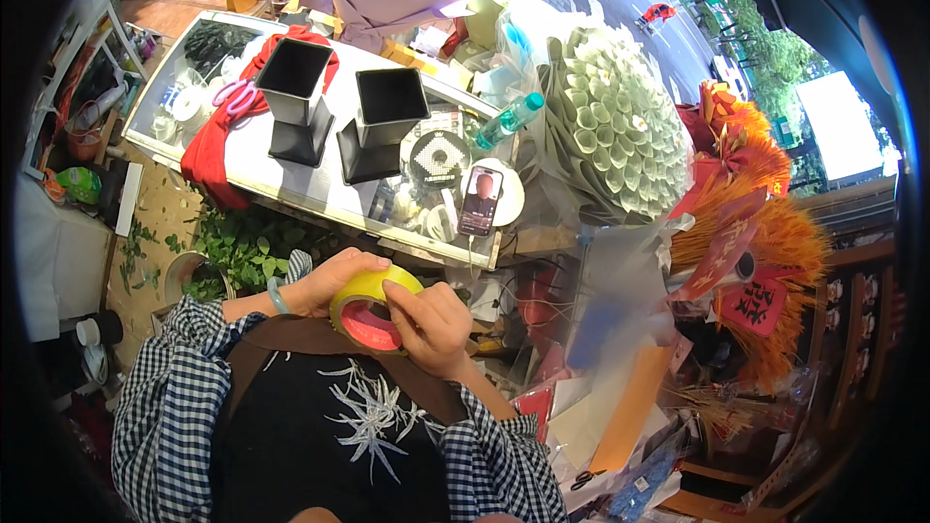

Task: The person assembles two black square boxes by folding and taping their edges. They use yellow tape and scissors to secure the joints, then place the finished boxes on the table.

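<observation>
Fingers of the left hand (pixel 341 276) and right hand (pixel 438 324) pinched the yellow tape roll (pixel 371 289), positioned on the wearer's side of the surface (pixel 262 150). No free strip was visible; unwinding apparently remained outstanding. Black vases (pixel 293 102) stood on the surface.

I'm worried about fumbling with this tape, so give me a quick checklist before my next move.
1. Tape roll secure: ok; left hand and right hand both hold the yellow tape roll.
2. Loose tape end found: cannot tell; fingers cover part of the roll.
3. Scissors in hand: not ok; the black-handled scissors lie off to the lower right.
4. Containers upright: ok; the left black container and right black container stand on the white table.
5. Phone clear of the hands: ok; the phone is on the table beyond them.
</observation>
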Demonstrator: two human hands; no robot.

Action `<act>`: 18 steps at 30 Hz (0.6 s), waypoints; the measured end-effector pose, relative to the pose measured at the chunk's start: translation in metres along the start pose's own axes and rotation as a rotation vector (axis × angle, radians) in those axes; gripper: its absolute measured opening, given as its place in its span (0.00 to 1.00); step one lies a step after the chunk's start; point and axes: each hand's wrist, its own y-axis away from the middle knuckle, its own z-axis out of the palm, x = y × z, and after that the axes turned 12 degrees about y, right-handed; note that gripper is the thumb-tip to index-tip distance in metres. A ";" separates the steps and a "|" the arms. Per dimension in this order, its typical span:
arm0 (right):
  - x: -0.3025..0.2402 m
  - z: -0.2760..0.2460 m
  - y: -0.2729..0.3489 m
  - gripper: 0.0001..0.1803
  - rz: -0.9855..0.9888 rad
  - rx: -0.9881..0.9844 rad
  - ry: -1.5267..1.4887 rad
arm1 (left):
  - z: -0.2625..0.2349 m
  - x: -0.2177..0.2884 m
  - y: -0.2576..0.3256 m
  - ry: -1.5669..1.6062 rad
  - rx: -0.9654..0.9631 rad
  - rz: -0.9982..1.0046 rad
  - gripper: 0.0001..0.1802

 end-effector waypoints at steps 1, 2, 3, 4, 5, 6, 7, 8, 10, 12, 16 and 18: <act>0.000 -0.001 0.000 0.20 0.014 -0.042 0.038 | 0.000 0.000 0.000 -0.004 0.004 -0.009 0.14; 0.000 0.000 -0.002 0.20 -0.006 -0.011 0.053 | 0.000 0.000 0.000 0.005 0.009 0.002 0.15; 0.001 0.002 -0.004 0.20 -0.013 0.002 0.071 | 0.000 0.000 0.000 0.008 0.014 0.004 0.15; 0.001 0.002 -0.006 0.20 -0.048 0.005 0.055 | 0.001 0.000 0.000 0.018 0.013 -0.003 0.15; 0.001 0.003 -0.008 0.21 -0.073 -0.012 0.041 | 0.002 0.000 0.000 0.018 0.009 -0.005 0.15; 0.001 0.003 -0.009 0.21 -0.098 -0.029 0.027 | 0.003 0.001 0.001 0.026 -0.001 -0.016 0.15; 0.001 0.003 -0.010 0.21 -0.093 -0.037 0.030 | 0.004 0.001 0.001 0.058 -0.014 -0.049 0.15; 0.000 0.003 -0.010 0.21 -0.087 -0.047 0.031 | 0.005 0.002 0.002 0.018 -0.003 -0.009 0.16; -0.002 0.002 -0.008 0.22 -0.050 -0.056 0.029 | 0.008 0.002 0.003 -0.013 0.011 0.025 0.17; -0.005 0.002 -0.006 0.21 0.008 -0.049 0.025 | 0.010 0.003 0.004 -0.017 0.035 0.060 0.17; -0.005 0.007 -0.007 0.21 0.001 -0.013 0.056 | 0.011 0.003 0.005 0.043 0.062 0.017 0.17; -0.002 0.011 -0.011 0.20 0.000 -0.028 0.030 | 0.011 0.002 0.004 0.066 0.053 0.042 0.17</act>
